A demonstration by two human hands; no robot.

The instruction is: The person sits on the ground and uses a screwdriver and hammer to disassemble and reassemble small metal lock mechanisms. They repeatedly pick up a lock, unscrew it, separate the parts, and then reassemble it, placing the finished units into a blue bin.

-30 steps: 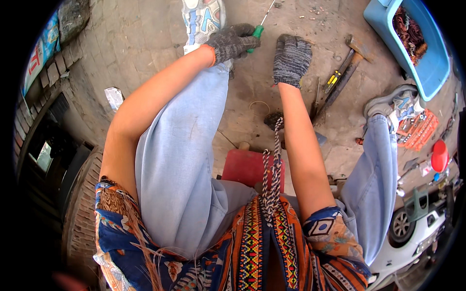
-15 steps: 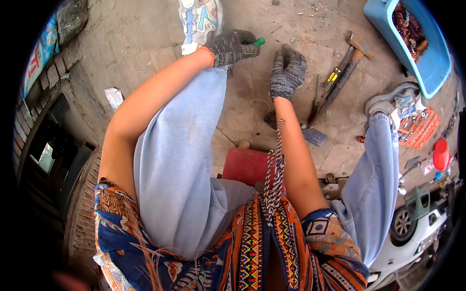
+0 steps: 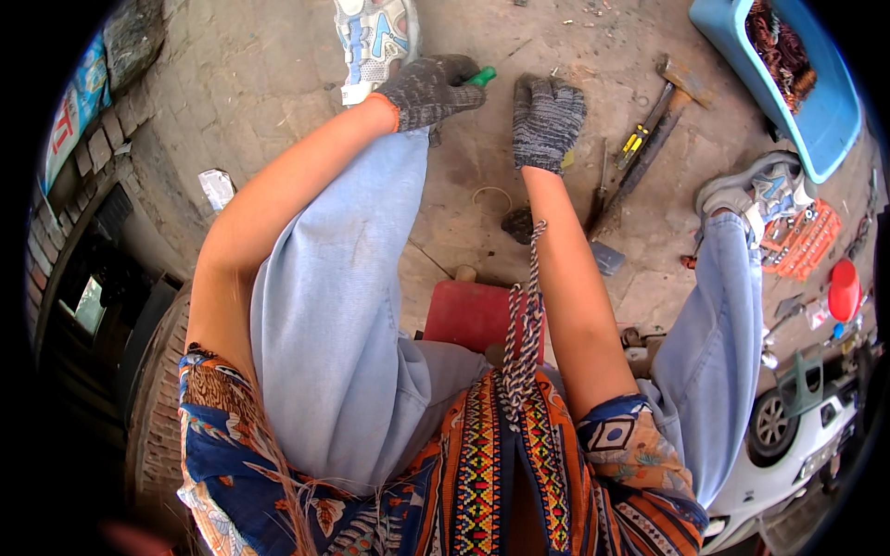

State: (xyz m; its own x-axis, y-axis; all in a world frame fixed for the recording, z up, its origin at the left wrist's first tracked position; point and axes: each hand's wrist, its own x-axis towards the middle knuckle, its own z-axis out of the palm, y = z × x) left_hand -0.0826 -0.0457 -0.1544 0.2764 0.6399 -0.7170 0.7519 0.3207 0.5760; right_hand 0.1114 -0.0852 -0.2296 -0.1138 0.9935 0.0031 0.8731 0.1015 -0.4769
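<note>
My left hand [image 3: 434,91] in a dark knit glove, beside my sneaker [image 3: 371,37], is closed around a green-handled screwdriver [image 3: 481,77]; its shaft is hard to make out. A little to the right, my right hand [image 3: 547,120], also gloved, has its fingers curled over the paved ground, and what they hold, if anything, is hidden. To its right lie a hammer [image 3: 683,99] with a dark handle, a yellow-handled screwdriver [image 3: 636,141] and a thin tool [image 3: 602,185]. Below the hand is a small dark lump [image 3: 515,224].
A blue bin [image 3: 825,120] with rusty coils sits upper right, above an orange socket case [image 3: 805,243] and a red bowl [image 3: 844,290]. A red padded block [image 3: 464,315] lies between my legs. A white car [image 3: 788,463] stands lower right, brickwork [image 3: 102,139] at left.
My left hand has shifted slightly left with the screwdriver, whose shaft now shows less. My right hand moved down with its fingers turning, then back up, and is now curled a little lower than at first.
</note>
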